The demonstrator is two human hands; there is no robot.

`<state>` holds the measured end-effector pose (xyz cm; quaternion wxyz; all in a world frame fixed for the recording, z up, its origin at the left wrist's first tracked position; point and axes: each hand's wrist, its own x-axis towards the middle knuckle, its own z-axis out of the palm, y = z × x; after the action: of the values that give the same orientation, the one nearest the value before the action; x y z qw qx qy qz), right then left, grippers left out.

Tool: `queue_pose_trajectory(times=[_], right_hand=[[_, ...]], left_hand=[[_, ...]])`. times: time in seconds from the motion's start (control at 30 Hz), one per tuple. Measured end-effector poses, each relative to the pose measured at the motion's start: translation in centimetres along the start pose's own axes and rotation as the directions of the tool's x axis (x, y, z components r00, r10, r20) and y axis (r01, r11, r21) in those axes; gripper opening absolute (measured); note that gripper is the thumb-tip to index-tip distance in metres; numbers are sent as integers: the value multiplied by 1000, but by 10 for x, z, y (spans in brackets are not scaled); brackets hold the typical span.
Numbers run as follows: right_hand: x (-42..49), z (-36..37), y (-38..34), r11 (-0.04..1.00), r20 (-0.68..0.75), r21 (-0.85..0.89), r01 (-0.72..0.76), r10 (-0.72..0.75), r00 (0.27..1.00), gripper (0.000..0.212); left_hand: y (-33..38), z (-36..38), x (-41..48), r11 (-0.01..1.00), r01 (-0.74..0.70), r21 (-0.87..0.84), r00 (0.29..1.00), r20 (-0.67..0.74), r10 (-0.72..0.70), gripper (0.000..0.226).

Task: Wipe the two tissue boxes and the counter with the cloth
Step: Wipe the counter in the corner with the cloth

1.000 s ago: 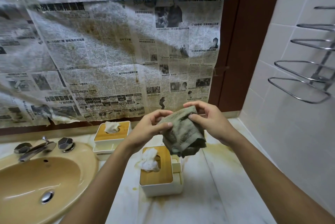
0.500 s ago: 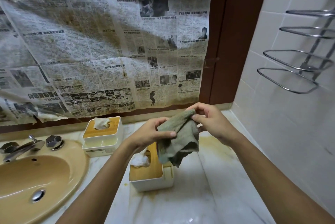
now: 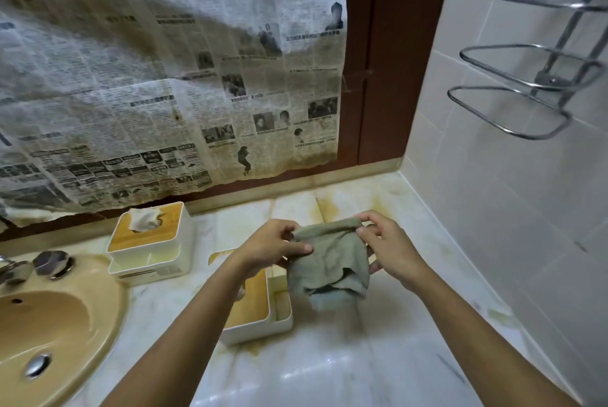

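A grey-green cloth point(image 3: 330, 262) hangs in the air between both hands above the white marble counter point(image 3: 329, 370). My left hand point(image 3: 271, 248) pinches its left top edge, and my right hand point(image 3: 388, 248) pinches the right top corner. Under my left forearm stands the near tissue box point(image 3: 263, 308), white with a wooden lid, partly hidden by the arm. The far tissue box point(image 3: 149, 242), same make, sits by the wall with a tissue sticking up. Yellow-brown stains mark the counter around the near box and near the back corner.
A beige sink point(image 3: 49, 324) with a chrome tap point(image 3: 13, 270) lies at the left. Stained newspaper point(image 3: 164, 77) covers the mirror behind. A tiled wall with a chrome towel rack point(image 3: 526, 90) closes the right side.
Both hands have lowered with the cloth and spread it wider between them. The view has tilted down and shifted right, so the sink sits further left.
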<state>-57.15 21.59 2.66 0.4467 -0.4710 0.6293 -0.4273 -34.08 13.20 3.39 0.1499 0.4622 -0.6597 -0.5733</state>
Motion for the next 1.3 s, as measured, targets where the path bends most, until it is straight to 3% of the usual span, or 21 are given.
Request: queue_pose_trajectory(times=[0.13, 0.3, 0.4, 0.5, 0.7, 0.8, 0.87, 0.93, 1.0, 1.13, 1.3], right_hand=[[18, -18, 36, 992, -37, -44, -117, 115, 993, 18], [53, -22, 81, 858, -176, -498, -124, 40, 984, 45], [59, 4, 103, 762, -102, -647, -28, -50, 993, 49], [58, 36, 125, 635, -12, -772, -31, 35, 999, 61], [57, 63, 136, 561, -195, -781, -275, 198, 960, 66], [55, 53, 138, 469, -265, -816, -337, 214, 940, 70], [57, 47, 137, 491, -310, -772, -404, 265, 913, 72], [60, 50, 136, 581, -350, -666, -467, 309, 884, 72], [64, 58, 138, 615, -408, -617, -491, 284, 868, 75], [81, 55, 152, 554, -492, -680, -480, 140, 859, 77], [142, 18, 159, 499, -419, -775, -388, 53, 906, 82]], left_hand=[[-4, 23, 47, 992, 80, 96, 996, 20, -82, 18], [-18, 34, 114, 938, 188, 292, 981, -96, -167, 27], [-38, 23, 138, 824, 197, 532, 976, -183, -116, 28], [-64, 9, 153, 737, 211, 642, 977, -162, -138, 44], [-88, -9, 179, 723, 208, 658, 977, -166, -131, 55], [-92, -12, 188, 699, 170, 695, 984, -89, -151, 63], [-96, -16, 194, 666, 155, 730, 984, -51, -173, 65], [-102, -19, 196, 635, 182, 751, 974, -46, -223, 66], [-109, -21, 197, 600, 198, 775, 960, -30, -278, 69], [-115, -23, 199, 560, 184, 808, 946, 10, -325, 70], [-113, -27, 202, 570, 168, 804, 935, 53, -351, 70]])
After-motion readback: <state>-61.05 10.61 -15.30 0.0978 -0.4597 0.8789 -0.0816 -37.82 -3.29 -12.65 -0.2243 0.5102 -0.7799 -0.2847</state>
